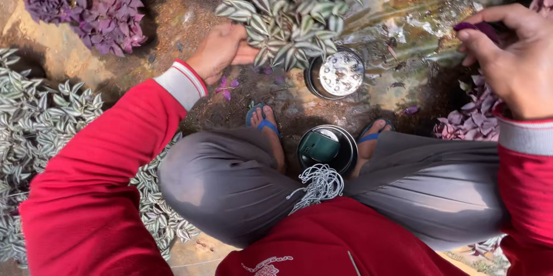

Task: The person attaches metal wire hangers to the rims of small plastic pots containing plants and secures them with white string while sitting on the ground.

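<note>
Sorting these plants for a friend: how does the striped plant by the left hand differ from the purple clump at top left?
The striped plant has silver-green banded leaves; the purple clump is solid purple-magenta. The left hand touches the striped plant; the purple clump lies apart, untouched. Both are low and densely leafy.

left hand (222, 51) reaching forward, fingers curled, right hand (512, 51) raised, fingertips pinched
</note>
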